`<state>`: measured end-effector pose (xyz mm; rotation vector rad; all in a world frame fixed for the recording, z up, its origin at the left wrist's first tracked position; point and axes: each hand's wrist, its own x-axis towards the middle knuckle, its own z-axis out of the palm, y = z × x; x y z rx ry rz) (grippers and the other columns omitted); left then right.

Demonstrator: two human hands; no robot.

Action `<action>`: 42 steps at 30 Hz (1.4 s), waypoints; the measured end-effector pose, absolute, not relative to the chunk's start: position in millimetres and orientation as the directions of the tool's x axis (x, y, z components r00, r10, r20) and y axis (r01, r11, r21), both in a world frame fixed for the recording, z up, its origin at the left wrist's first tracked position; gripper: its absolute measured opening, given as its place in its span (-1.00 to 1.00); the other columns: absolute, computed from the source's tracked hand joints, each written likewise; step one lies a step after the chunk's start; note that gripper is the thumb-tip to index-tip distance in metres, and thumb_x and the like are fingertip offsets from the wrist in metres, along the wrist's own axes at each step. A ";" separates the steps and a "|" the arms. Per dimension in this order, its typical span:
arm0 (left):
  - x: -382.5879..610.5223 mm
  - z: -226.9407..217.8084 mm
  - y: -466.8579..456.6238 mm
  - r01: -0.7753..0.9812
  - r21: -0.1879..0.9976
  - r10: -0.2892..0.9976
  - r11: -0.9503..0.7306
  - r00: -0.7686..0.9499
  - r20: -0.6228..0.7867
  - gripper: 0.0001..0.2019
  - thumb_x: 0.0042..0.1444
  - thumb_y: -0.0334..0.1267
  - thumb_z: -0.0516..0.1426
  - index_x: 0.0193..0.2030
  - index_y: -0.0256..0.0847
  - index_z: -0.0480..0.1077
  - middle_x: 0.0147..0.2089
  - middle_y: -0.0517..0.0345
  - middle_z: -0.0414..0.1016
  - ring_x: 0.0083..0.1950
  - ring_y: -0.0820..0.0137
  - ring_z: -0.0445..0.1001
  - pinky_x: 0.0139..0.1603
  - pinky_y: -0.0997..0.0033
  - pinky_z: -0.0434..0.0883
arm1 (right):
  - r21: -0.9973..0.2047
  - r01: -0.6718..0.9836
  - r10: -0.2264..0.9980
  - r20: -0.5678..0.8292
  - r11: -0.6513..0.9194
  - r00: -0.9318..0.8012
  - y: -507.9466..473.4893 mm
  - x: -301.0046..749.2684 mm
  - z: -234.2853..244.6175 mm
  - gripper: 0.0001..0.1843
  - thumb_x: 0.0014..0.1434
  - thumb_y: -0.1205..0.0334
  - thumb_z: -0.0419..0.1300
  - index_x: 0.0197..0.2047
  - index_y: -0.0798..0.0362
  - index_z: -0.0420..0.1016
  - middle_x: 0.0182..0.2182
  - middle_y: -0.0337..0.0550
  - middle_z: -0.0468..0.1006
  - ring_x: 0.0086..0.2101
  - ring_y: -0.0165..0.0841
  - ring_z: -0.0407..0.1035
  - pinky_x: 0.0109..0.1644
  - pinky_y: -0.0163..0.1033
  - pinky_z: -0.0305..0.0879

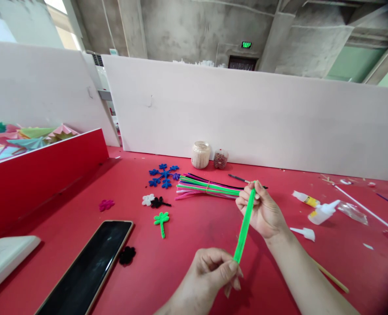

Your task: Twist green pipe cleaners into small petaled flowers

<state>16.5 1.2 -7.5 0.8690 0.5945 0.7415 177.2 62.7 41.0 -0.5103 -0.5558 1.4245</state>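
Held grn strip (245,226), whitish-filled jar (200,156), tub (221,154) w/ brn bits (219,162)

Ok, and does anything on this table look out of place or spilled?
The right side looks untidy: a yellow-labelled bottle appears to lie on its side, a white nozzle cap lies loose near it, and a white scrap sits on the red table. I see no spill, and the held green strip looks undamaged.

On my screen I see a phone (89,267) lower left, a white object (10,260) at the left edge, and folded paper fans (62,132) above it. A white partition (246,118) runs to the right edge, a green exit sign (246,44) above it.
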 end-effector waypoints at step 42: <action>29.5 23.4 12.2 -0.322 0.904 0.903 0.280 0.408 -0.135 -0.80 0.04 -0.25 0.08 -0.50 -0.34 0.36 -0.56 0.18 0.34 -0.60 0.60 0.16 -0.56 0.55 0.08 | -0.917 -0.399 0.997 0.034 0.005 -0.066 20.8 152.7 7.7 -0.85 0.00 0.16 0.23 -0.43 0.07 0.52 -0.66 -0.32 0.38 -0.67 -0.52 0.23 -0.60 -0.39 0.18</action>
